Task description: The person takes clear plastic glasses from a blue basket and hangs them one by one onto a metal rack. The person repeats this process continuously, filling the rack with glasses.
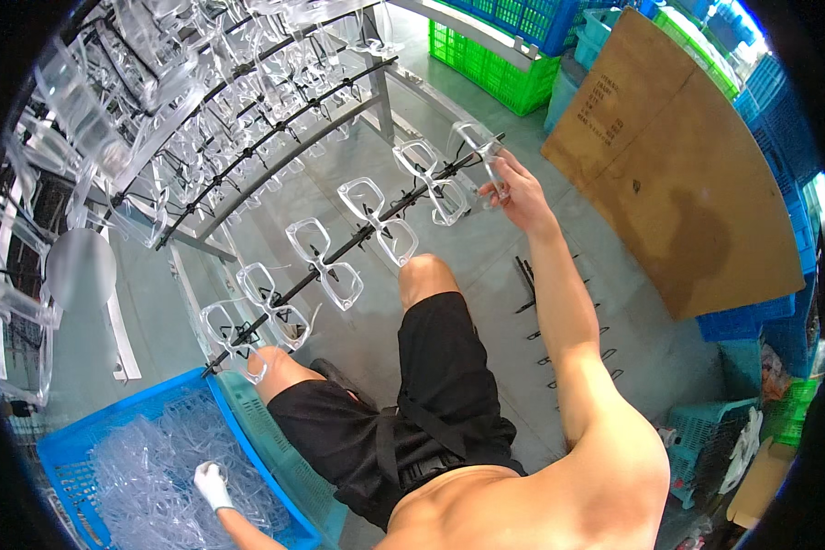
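Note:
My bare right hand (521, 192) grips a clear plastic eyeglass frame (482, 146) at the far end of a black rod (347, 247). Several more clear eyeglass frames (323, 265) hang in a row along this rod, on small black wire clips (370, 218). Lower left, my left hand (213, 485), in a white glove, is in a blue plastic crate (134, 405) over a heap of clear plastic eyeglass parts (151, 474). Its fingers are curled, and whether they hold a piece is not visible. The rod's near end reaches the crate's corner, above my knees.
A metal rack (381, 103) at upper left carries black rods full of clear frames. A large cardboard sheet (667, 165) leans against blue crates at right. Green crates (491, 69) stand at the back. Another black clip rod (526, 282) lies on the floor beside my right arm.

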`<state>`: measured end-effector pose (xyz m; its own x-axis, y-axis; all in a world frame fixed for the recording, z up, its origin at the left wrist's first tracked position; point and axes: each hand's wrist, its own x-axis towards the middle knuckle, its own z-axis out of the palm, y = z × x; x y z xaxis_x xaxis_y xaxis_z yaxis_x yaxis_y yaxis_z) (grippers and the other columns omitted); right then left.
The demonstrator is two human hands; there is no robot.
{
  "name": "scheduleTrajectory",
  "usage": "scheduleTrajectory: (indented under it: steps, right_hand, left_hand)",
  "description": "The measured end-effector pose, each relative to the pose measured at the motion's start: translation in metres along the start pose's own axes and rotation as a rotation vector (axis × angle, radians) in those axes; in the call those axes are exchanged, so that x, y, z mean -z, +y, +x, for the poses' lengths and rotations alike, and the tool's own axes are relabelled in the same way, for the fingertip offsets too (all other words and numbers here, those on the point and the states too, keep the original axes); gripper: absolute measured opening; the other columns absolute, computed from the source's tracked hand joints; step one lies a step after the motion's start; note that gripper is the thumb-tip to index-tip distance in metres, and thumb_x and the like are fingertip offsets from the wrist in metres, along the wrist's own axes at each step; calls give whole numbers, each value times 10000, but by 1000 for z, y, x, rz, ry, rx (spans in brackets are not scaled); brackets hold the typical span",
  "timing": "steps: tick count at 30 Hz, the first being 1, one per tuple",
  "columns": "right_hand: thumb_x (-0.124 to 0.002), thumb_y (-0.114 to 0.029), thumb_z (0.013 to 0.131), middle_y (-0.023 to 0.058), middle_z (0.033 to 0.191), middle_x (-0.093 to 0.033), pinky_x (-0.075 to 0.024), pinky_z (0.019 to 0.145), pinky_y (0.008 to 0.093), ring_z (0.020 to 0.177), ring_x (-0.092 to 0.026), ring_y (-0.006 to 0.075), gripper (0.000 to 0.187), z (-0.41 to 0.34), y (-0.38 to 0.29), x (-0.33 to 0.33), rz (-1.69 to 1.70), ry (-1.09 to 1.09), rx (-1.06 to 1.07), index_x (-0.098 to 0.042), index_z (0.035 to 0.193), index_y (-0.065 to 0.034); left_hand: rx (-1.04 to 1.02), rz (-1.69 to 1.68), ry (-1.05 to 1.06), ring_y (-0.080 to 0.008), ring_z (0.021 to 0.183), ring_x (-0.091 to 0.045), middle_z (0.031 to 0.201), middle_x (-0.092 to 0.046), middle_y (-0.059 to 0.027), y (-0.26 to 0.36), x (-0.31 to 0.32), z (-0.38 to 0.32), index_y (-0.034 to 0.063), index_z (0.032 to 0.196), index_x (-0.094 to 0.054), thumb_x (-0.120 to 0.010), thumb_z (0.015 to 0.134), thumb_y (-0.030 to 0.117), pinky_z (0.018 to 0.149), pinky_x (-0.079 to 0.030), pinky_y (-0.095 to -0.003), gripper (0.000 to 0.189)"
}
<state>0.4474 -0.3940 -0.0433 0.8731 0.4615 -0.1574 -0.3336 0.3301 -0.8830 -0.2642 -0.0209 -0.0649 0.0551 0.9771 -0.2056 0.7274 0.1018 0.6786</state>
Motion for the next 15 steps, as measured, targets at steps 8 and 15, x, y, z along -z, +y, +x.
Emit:
scheduleTrajectory:
  steps: [8, 15]
  right_hand:
    - [-523, -188, 882, 71, 994, -565, -381, 363, 224, 476, -506, 119, 464, -1, -38, -23, -303, 80, -254, -424, 1313, -50]
    - [-494, -247, 880, 64, 889, -620, -264, 326, 208, 387, -388, 77, 252, 15, -24, -42, -247, 178, -117, -569, 1029, -59]
  left_hand:
    - [114, -173, 323, -80, 431, -356, 710, -474, -25, 28, -15, -70, 64, 1140, -493, -462, 917, 197, 333, -283, -226, 261]
    - [302, -328, 67, -145, 446, -456, 700, -511, -72, -9, -43, -56, 77, 1111, -459, -484, 853, 188, 384, -375, -260, 283]
